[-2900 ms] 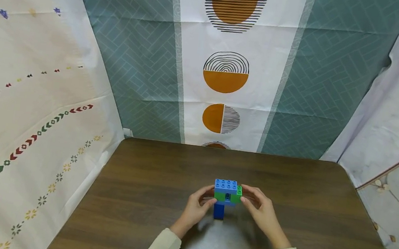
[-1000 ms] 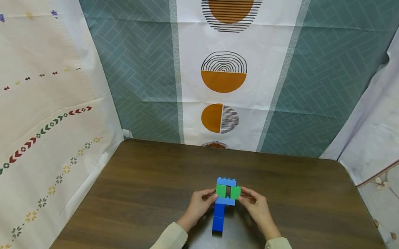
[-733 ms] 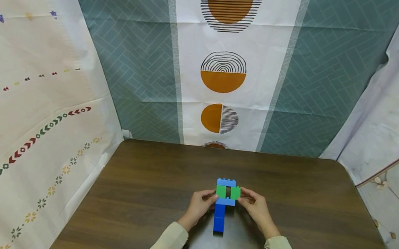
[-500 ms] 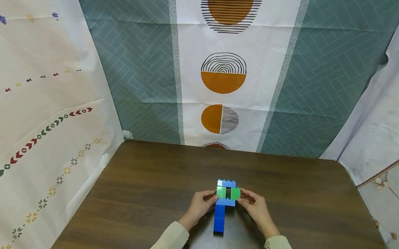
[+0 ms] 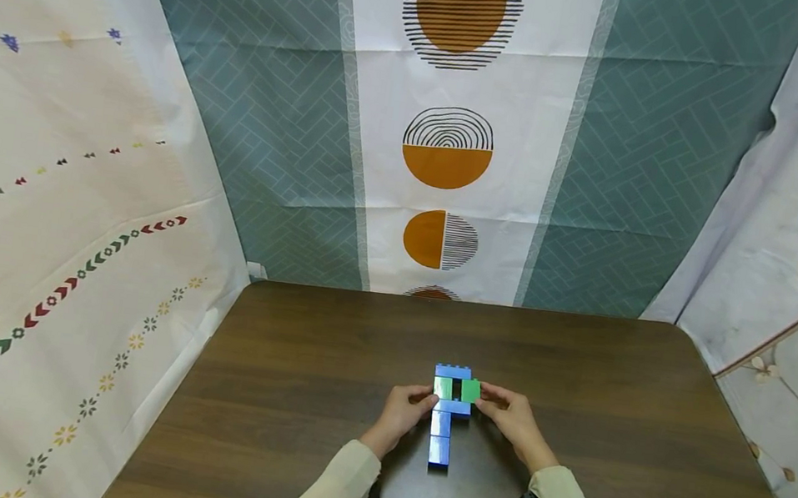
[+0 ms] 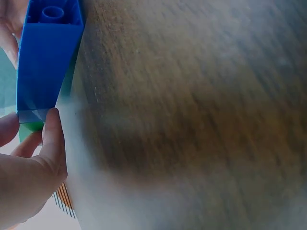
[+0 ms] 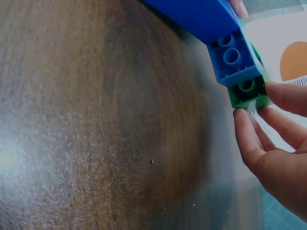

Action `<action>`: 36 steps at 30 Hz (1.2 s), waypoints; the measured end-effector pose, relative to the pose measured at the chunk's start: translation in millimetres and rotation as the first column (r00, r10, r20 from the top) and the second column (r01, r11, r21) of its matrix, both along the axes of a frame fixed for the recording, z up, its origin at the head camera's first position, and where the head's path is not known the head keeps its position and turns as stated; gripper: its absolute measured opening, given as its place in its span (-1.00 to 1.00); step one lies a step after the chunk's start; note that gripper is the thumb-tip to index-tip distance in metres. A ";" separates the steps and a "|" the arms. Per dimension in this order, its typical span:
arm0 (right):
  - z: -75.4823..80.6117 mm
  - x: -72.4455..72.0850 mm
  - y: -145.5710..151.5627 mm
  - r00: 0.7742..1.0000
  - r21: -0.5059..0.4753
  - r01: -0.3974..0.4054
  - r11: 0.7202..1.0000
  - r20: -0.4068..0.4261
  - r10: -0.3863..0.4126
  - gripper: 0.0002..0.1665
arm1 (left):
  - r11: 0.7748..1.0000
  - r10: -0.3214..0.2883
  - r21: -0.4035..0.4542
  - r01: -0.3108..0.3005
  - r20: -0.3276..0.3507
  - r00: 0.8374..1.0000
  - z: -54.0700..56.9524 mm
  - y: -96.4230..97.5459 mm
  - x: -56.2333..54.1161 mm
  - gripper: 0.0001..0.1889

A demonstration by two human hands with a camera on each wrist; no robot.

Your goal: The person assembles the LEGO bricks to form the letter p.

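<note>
Plastic brick build in blue and green [image 5: 449, 411] lying flat on the dark brown wooden table [image 5: 288, 403], pretty much dead centre and toward the near edge. Blue stem of stacked bricks [image 5: 440, 444] pointing back at the person, two green bricks [image 5: 469, 390] sitting side by side with a gap between, blue brick [image 5: 453, 371] capping the far end. Left hand [image 5: 408, 413] pinching the left green brick with fingertips [image 6: 50, 129], also touching the blue stem in the left wrist view. Right hand [image 5: 509, 415] doing the same on the right green brick, fingertips [image 7: 242, 124] curling round its end. Cream sleeves [image 5: 336, 497] coming in from the bottom. Patterned cloth backdrop with orange circles [image 5: 450, 146] hanging behind, off-white floral cloths [image 5: 60, 179] on both sides.
</note>
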State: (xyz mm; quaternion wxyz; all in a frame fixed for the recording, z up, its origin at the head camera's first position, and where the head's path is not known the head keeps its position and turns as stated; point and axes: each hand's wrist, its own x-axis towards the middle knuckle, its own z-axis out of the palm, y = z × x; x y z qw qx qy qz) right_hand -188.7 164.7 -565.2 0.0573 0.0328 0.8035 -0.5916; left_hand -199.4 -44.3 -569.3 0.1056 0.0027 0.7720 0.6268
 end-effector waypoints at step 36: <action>-5.2 -0.5 -0.7 1.000 0.030 -0.019 0.999 0.016 0.018 -0.51 | 0.996 -0.006 -0.084 0.002 -0.048 0.999 -4.3 3.0 -3.6 -0.69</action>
